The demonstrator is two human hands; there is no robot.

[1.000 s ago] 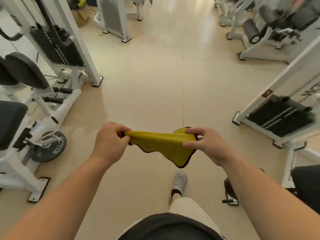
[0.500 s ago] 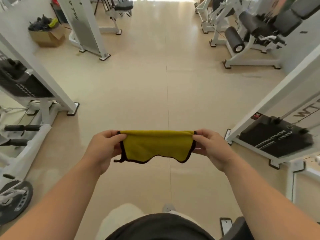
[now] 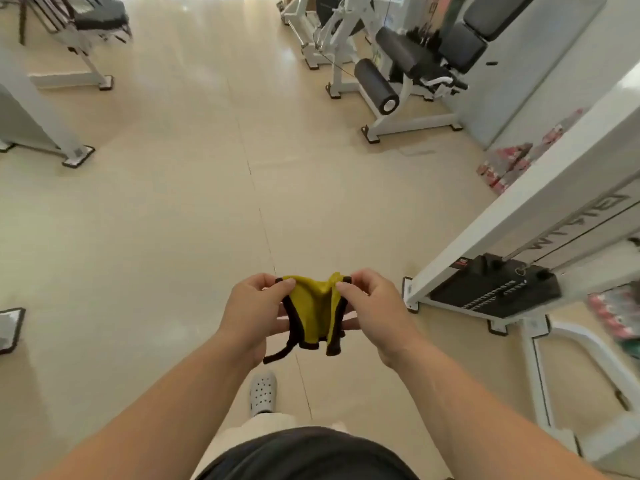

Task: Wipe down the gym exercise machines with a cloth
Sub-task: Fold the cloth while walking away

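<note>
pale gym floor (image 3: 173, 237), white weight machine (image 3: 519, 237) at right — both hands pinch a folded yellow cloth (image 3: 313, 313), left hand (image 3: 251, 311), right hand (image 3: 375, 306).

Two hands: left hand (image 3: 252, 313), right hand (image 3: 374, 310). One yellow cloth (image 3: 313, 306). One grey shoe (image 3: 263, 393). One black weight stack (image 3: 495, 287). Two black foam rollers (image 3: 377, 86) (image 3: 398, 50). At least four white-framed machines (image 3: 519, 216), more unclear at the edges.

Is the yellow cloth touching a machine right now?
No: the left hand and right hand pinch the yellow cloth in the air above the floor, apart from the weight-stack machine.
</note>
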